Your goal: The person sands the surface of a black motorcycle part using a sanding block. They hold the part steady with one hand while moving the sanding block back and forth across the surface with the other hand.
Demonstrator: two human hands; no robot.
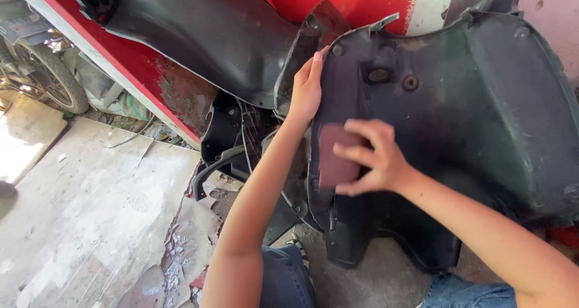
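A large black plastic vehicle panel (482, 115) stands upright in front of me, leaning against a red and white wall. My left hand (306, 91) grips the panel's upper left edge, fingers curled over the rim. A folded piece of reddish-brown sandpaper (335, 157) is pressed flat against the panel's left part by my right hand (374, 157). Fingers and thumb pinch the sandpaper from the right side.
A second black plastic panel (205, 30) leans behind and to the left. Smaller black parts (232, 139) lie at its foot. A motorcycle wheel (51, 76) stands at far left. A worn, peeling board (96, 211) covers the ground. My jeans (286, 278) show below.
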